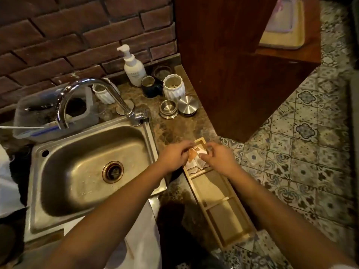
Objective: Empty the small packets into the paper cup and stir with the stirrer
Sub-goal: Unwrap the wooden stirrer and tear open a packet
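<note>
At the left of the counter, a steel sink [87,171] is lying under a curved chrome tap [91,94], with a white pump bottle [134,65] and a ribbed white jar [173,88] standing behind it against the brick wall. Just right of the sink, the person's left hand [174,155] is pinching an orange-brown packet [192,154] above the far compartment of a long wooden tray [219,202], where more small packets [196,164] are lying in a loose heap. The right hand [217,156] is curling over the same heap, thumb and fingers closing on a pale packet, though which one exactly is hard to tell. The step in hand appears to be picking out packets, so the task is barely begun. No paper cup or stirrer is showing anywhere; the next move is calling for the chosen packets to be lifted clear and carried to wherever the cup is standing.
</note>
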Demonstrator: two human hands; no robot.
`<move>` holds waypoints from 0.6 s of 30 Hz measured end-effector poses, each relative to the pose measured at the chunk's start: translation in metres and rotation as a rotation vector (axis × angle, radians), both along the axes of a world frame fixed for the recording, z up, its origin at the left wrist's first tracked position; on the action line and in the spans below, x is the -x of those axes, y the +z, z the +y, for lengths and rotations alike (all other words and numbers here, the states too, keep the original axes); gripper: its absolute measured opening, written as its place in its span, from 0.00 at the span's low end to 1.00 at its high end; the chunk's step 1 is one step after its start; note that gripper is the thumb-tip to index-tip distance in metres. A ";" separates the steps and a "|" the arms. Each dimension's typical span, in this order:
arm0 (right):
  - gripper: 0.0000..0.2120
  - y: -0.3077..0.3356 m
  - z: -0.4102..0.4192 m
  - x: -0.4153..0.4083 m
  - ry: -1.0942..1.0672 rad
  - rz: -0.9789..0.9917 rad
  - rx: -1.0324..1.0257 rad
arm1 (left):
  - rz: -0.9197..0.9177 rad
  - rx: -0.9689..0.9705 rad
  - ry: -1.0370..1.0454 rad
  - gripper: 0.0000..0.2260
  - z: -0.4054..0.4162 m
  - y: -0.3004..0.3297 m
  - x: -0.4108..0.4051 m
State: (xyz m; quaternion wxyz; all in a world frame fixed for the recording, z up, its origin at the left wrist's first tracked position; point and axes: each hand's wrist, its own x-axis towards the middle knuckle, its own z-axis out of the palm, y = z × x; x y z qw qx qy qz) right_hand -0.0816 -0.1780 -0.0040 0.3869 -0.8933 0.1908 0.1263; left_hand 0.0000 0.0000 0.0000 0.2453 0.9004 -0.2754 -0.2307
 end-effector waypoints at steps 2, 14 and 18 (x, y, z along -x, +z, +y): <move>0.25 -0.004 0.004 -0.003 0.009 0.009 0.076 | -0.018 -0.129 -0.118 0.22 -0.006 -0.003 -0.006; 0.13 -0.015 0.021 -0.011 -0.021 0.092 0.092 | -0.097 -0.314 -0.245 0.17 -0.017 -0.007 -0.022; 0.10 -0.013 0.026 -0.013 -0.033 0.047 0.116 | -0.079 -0.254 -0.214 0.14 -0.008 -0.007 -0.024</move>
